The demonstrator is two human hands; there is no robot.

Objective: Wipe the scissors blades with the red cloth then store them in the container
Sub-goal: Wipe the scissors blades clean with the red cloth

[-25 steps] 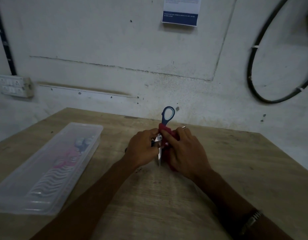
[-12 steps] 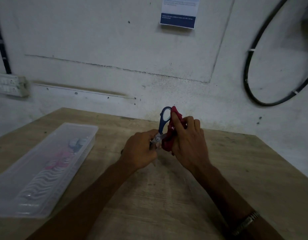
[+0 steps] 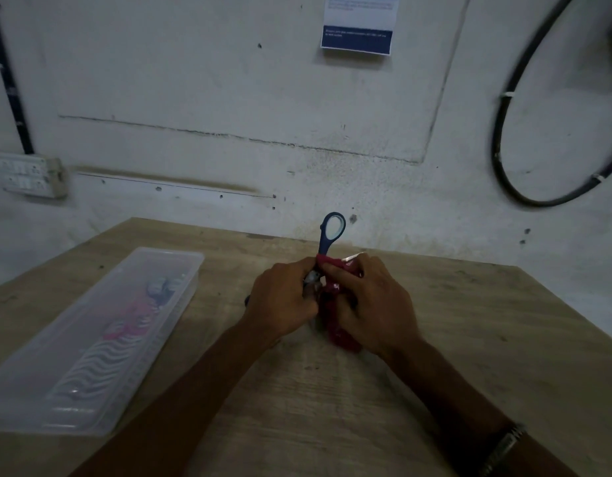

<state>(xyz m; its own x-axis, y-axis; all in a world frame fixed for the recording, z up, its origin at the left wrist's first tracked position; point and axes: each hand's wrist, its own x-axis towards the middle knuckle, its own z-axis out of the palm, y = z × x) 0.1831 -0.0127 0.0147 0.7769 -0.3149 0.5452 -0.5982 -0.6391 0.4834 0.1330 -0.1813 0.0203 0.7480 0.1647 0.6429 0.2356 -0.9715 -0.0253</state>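
Left hand (image 3: 284, 301) clamps its grip on the scissors (image 3: 328, 241), blue handle loop rising above both grips. Right hand (image 3: 373, 304) squeezes the red cloth (image 3: 335, 325) against them. The container (image 3: 91, 339) sits well left on the surface (image 3: 469, 339).

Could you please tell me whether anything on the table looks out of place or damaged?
Nothing stands out: both hands work the red cloth around the scissors, and the container lies flat on the table.
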